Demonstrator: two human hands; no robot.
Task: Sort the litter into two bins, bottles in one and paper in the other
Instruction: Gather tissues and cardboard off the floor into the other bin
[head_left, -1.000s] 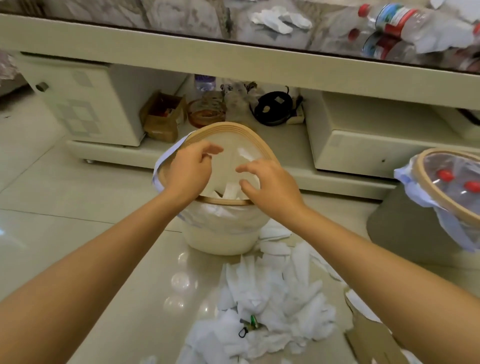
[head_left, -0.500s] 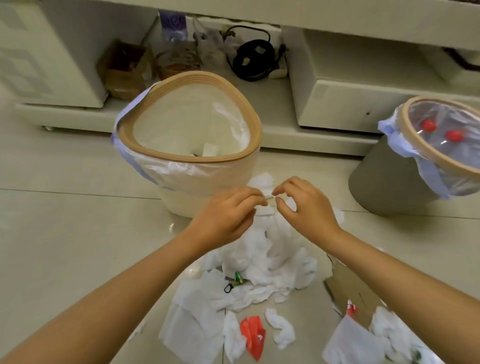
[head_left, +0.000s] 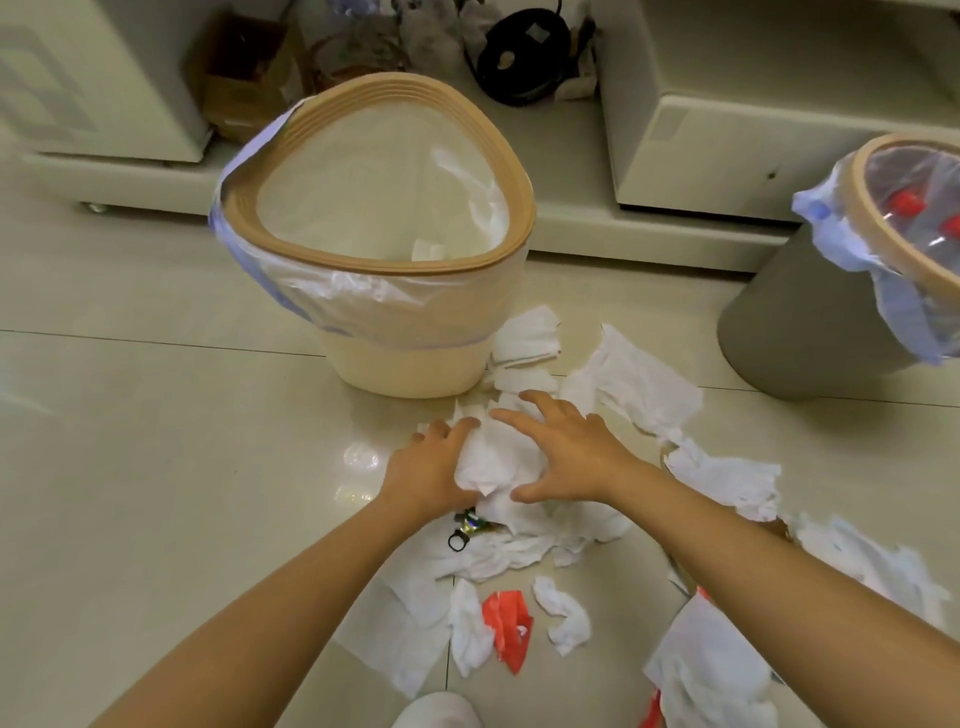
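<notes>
Left hand: our left hand (head_left: 427, 470) is down on the floor pile, fingers curled around the left side of a wad of white tissue (head_left: 488, 462), gripping it.
Right hand: our right hand (head_left: 563, 454) lies over the right side of the same wad, fingers spread and fairly straight, pressing on the paper rather than closing round it.
Paper pile: we see loose white tissues (head_left: 631, 387) strewn over the tiled floor (head_left: 130, 441) around and beneath both hands, reaching from the foot of the nearer bin towards us.
Small items: a small dark ring with a green bit (head_left: 464, 530) lies just below our left wrist; a red scrap (head_left: 506, 626) lies nearer to us among the tissues.
Paper bin: the cream bin (head_left: 498, 171) with a tan rim and clear liner stands just beyond the pile; a few white pieces lie at its bottom.
Bottle bin: the grey bin (head_left: 789, 332) stands well apart at the right, red caps showing through its liner.
Behind: a low cream cabinet (head_left: 727, 130).
</notes>
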